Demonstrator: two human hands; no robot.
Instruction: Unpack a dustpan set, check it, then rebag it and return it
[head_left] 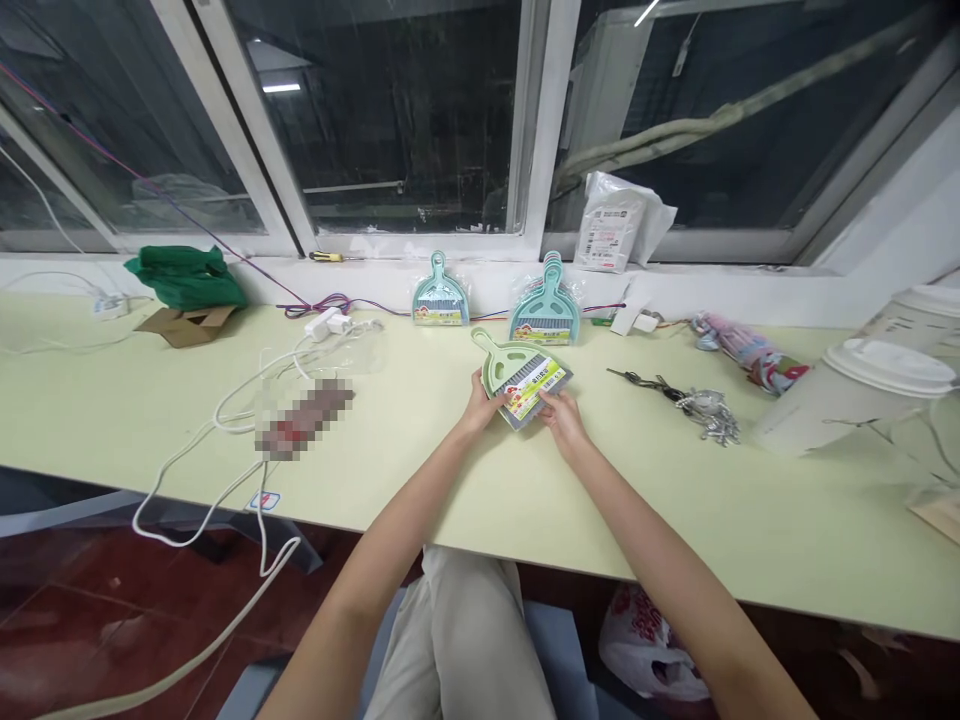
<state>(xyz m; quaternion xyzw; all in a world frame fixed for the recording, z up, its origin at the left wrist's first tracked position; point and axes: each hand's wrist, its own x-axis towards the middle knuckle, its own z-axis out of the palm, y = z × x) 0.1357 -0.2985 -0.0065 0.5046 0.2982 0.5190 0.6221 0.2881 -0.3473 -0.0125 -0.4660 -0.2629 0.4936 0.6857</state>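
A green dustpan and brush set (517,375) with a yellow-green label is held just above the table, tilted, its handle toward the upper left. My left hand (482,402) grips its lower left edge, thumb on the front. On its lower right edge, my right hand (562,418) pinches the label side. Behind it, a blue-green dustpan set (439,300) in clear wrap leans against the wall under the window. To the right of that one stands a stack of similar blue-green sets (546,308).
The pale table (405,400) carries a white cable (225,420) and a green bag (184,278) over an open carton (186,325) at left. Keys (705,408), a folded umbrella (750,352) and a lidded cup (847,400) are at right. A screwdriver (327,257) lies on the sill.
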